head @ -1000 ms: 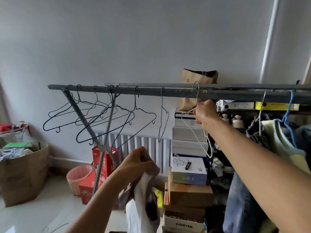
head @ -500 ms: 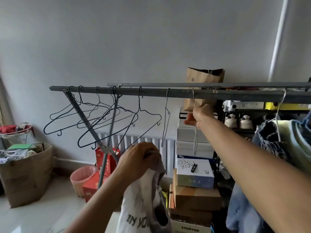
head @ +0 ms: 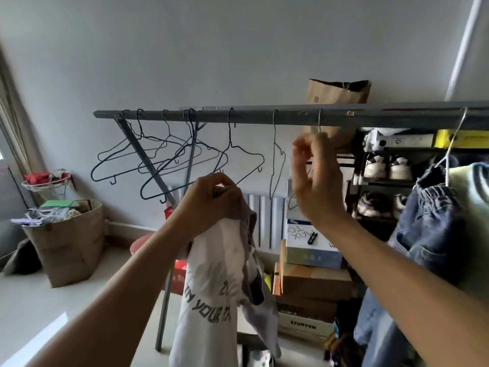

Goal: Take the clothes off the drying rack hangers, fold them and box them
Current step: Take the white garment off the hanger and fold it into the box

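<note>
My left hand (head: 211, 200) grips the top of a white T-shirt (head: 219, 282) with dark lettering, which hangs down below it. My right hand (head: 315, 178) is raised just under the grey rack bar (head: 264, 117), fingers loosely spread, holding nothing. A light wire hanger (head: 319, 123) hangs from the bar right above that hand. Several empty dark wire hangers (head: 164, 154) hang along the bar's left half. Denim jeans (head: 434, 221) and a pale green garment (head: 473, 197) hang on hangers at the right.
A stack of shoe boxes and cardboard boxes (head: 312, 260) stands behind the rack, with a shoe shelf (head: 383, 170) to its right. A brown paper bag (head: 68, 242) full of items sits on the floor at left. A pink bin (head: 140, 242) stands by the wall.
My right hand has let go of the light hanger, which now hangs on the bar, and has drawn back toward me. My left hand has lifted the T-shirt higher.
</note>
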The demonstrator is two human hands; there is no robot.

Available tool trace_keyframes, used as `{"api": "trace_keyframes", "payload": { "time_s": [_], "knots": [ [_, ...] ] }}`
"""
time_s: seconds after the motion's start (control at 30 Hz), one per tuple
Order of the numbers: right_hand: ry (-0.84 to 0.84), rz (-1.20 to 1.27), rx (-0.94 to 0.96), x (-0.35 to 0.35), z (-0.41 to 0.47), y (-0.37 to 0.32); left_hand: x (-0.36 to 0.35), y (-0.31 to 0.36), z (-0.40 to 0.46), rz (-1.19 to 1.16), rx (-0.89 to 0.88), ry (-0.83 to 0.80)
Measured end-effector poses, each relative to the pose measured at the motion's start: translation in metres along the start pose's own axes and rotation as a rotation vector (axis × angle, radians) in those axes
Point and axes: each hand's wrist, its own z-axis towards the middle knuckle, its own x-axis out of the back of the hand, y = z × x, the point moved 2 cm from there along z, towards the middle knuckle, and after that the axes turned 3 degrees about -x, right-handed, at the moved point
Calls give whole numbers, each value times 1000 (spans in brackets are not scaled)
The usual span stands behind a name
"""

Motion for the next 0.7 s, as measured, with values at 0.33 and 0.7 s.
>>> {"api": "trace_keyframes", "payload": {
  "time_s": [0.33,0.7],
  "knots": [
    [-809,-95,-324,-31,-177,-19,28,20,-21,100,27,259],
    [-443,473,-723,-20,-114,-8,112,6,-69,146,132,319]
  ]
}}
